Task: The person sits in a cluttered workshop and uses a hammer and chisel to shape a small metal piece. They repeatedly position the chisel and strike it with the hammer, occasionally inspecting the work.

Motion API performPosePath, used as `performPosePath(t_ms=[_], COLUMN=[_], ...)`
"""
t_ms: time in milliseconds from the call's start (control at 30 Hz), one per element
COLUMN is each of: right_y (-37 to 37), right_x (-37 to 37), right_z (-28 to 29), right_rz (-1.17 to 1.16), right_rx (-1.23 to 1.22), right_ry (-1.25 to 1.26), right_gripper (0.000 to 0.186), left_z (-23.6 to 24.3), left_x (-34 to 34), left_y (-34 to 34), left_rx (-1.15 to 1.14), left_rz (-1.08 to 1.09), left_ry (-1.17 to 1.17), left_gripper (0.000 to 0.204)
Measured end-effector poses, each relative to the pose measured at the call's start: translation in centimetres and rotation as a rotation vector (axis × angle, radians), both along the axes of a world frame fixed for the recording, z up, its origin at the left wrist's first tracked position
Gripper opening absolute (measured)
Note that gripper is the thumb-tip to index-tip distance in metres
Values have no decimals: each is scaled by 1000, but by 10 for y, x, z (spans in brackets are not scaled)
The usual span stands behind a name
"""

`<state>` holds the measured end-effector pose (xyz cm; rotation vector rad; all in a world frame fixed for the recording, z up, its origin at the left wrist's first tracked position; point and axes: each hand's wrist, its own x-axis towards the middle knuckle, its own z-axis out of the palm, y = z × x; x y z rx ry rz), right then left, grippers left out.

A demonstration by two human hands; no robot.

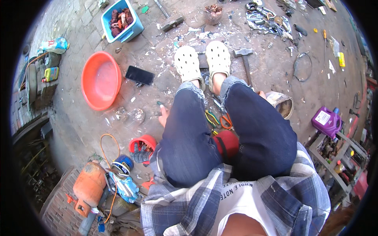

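Observation:
Beside my left knee, my left hand [163, 117] reaches low over the ground, partly hidden by the leg. Its visible fingers are apart, and one fingertip is at a small dark green piece [159, 103]. Of my right hand [262, 94], only a bit of the fingers shows past the right knee, by a dirty whitish container [284, 105] lying tipped over. Whether it touches the container is hidden. Between my legs lie pliers with green-yellow handles [212, 118] and orange-handled pliers [226, 122]. A hammer [245, 59] rests beside my right shoe.
To the left are a red-orange basin [101, 80], a black phone [139, 75] and a small red bucket [143, 141]. A blue bin [123, 23] holds reddish scraps. A sledgehammer [172, 23], metal parts [267, 21], a purple jug [327, 122] and an orange gas cylinder [89, 183] stand or lie around.

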<state>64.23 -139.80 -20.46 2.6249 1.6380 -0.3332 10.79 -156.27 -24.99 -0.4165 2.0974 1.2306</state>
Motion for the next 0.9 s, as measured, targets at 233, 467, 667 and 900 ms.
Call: performPosePath(t_ms=[233,467,667,900], right_y=[11,25,41,60], right_x=[-98,-116,-124,-140], right_z=[-58,-43,-52,-62], right_rz=[152,125,308,302], right_rx=[-72,67,178,20], right_ry=[234,228,278,540], right_gripper=[39,42,38,32], left_z=[138,242,192,167], left_x=[-35,-34,-15,-9], left_y=[36,153,242,283], left_rx=[528,1027,1094,1125], left_rz=[285,-165,-373,-403], left_ry=[90,208,71,131], left_gripper=[35,31,23,14])
